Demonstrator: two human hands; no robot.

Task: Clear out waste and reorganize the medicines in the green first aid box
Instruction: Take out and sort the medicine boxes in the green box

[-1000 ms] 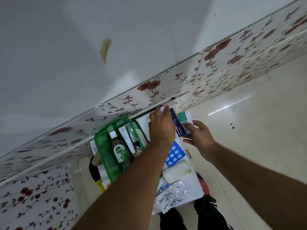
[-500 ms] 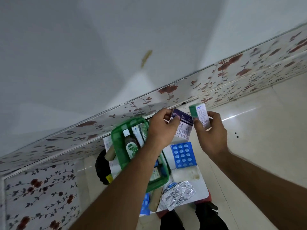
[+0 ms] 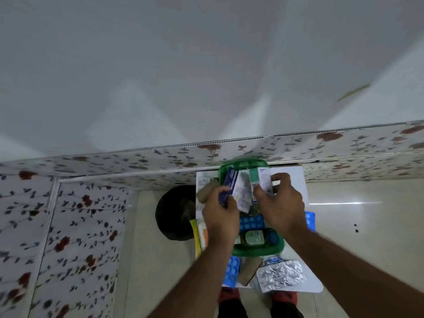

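Head view: the left hand (image 3: 220, 214) pinches a dark blue carton (image 3: 229, 183), the right hand (image 3: 281, 203) a green-and-white carton (image 3: 261, 177), above the green first aid box (image 3: 257, 250). Best slotted upright, labels outward. Foil strips (image 3: 278, 275) lie nearer the wrists on the white table (image 3: 296, 177); floral wall panels (image 3: 68, 214) surround.

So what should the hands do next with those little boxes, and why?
Probably lower both cartons into the green first aid box and stand them side by side. The left hand grips a dark blue carton with a blister strip, the right hand a green and white carton, and both hover right over the box, which has room at its far end.
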